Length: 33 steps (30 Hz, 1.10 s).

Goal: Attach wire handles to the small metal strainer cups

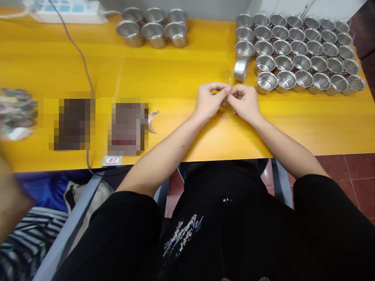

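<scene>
My left hand (210, 100) and my right hand (245, 102) meet over the yellow table, both pinching a thin bent wire (230, 80). Its upper end sticks up above my fingertips; the rest is hidden by them. Just beyond my right hand, a perforated metal cup (240, 71) lies on its side. Rows of similar upright metal cups (281, 81) stand to its right, many with thin wire handles across or above their rims. Left of my left forearm lies a small bunch of curved wires (152, 121).
Several metal cups (154, 35) stand at the back, near a white power strip (70, 12). Two pixelated dark objects (74, 125) lie at left, crossed by a grey cable (79, 50). A blurred pile (17, 109) and another person's arm (11, 195) are at far left.
</scene>
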### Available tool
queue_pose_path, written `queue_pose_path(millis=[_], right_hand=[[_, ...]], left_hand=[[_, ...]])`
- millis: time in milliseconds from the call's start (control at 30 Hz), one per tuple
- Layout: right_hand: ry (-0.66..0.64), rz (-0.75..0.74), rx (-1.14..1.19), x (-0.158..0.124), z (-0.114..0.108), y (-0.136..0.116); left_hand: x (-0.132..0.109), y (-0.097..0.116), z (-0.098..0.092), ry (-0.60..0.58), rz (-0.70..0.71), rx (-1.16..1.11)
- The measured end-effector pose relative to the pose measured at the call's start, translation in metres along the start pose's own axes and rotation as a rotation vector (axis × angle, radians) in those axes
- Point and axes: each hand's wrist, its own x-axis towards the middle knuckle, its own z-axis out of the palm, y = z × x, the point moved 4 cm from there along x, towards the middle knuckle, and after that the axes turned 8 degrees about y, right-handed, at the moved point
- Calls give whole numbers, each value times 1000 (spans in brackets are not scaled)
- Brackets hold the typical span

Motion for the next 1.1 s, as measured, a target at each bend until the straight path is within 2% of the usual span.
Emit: queue_pose_path(millis=[133, 467, 800, 1100], right_hand=[[-13, 22, 20, 1, 1, 1], [-47, 36, 50, 2, 1, 3], [-43, 35, 37, 1, 2, 3], [-66, 49, 59, 2, 2, 4]], left_hand=[[0, 0, 1, 0, 70, 22], [3, 3, -2, 6, 89, 56], [0, -1, -3, 2, 35, 55], [-1, 5, -2, 11, -27, 42]])
